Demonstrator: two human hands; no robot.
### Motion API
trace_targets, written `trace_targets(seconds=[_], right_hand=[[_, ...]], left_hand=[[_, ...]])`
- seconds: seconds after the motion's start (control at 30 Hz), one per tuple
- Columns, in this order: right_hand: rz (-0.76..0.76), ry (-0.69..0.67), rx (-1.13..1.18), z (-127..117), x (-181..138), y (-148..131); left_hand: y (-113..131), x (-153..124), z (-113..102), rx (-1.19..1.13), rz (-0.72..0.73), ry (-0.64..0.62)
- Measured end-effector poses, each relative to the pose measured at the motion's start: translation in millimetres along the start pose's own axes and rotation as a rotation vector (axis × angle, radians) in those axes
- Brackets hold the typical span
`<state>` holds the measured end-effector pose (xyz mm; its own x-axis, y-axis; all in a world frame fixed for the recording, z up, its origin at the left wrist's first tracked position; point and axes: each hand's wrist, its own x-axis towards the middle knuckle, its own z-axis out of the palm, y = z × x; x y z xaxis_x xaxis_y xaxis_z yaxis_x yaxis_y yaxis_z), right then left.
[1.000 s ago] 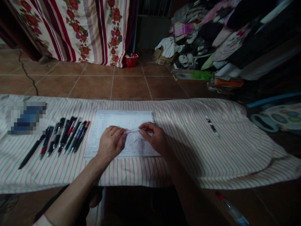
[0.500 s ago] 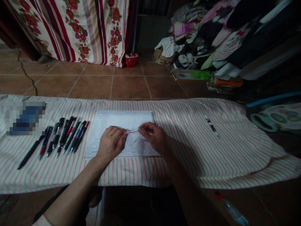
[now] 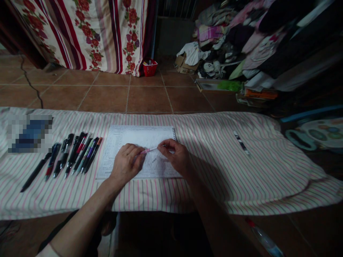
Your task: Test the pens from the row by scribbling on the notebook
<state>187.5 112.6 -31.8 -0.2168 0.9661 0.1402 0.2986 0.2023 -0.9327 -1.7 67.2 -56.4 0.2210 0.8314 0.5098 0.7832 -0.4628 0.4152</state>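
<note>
Left hand (image 3: 127, 161) hides part of pink pen (image 3: 147, 150)

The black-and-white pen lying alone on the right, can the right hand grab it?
Probably yes: only striped cloth shows between the right hand and the black-and-white pen. But that hand's fingers pinch one end of a slim pink-and-white stick, so they'd likely need to let go first.

Pen (image 3: 150, 149) partly hidden by fingers (image 3: 134, 149); bottle (image 3: 264, 237) cut off below — notebook writing (image 3: 108, 153) illegible.
</note>
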Motion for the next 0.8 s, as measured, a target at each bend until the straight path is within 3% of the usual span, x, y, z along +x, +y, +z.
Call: trace_targets(seconds=[0.17, 0.33, 0.47, 0.63, 0.8], right_hand=[[0.015, 0.007, 0.014, 0.1, -0.2, -0.3], [0.059, -0.050, 0.094, -2.1, -0.2, 3.8], [0.041, -0.009, 0.109, -6.9, 1.8, 12.1], [-0.070, 0.094, -0.232, -17.0, 3.9, 26.8], [-0.228, 0.097, -0.524, -22.8, 2.7, 38.8]], left_hand=[[1.6, 0.3, -0.5, -0.053, -0.015, 0.005], [3.4, 0.0, -0.3, -0.139, -0.112, -0.013], [3.1, -0.8, 0.0, -0.169, -0.193, -0.006], [1.7, -1.8, -0.2, -0.155, -0.241, -0.002], [0.9, -2.0, -0.1, -0.132, -0.244, 0.007]])
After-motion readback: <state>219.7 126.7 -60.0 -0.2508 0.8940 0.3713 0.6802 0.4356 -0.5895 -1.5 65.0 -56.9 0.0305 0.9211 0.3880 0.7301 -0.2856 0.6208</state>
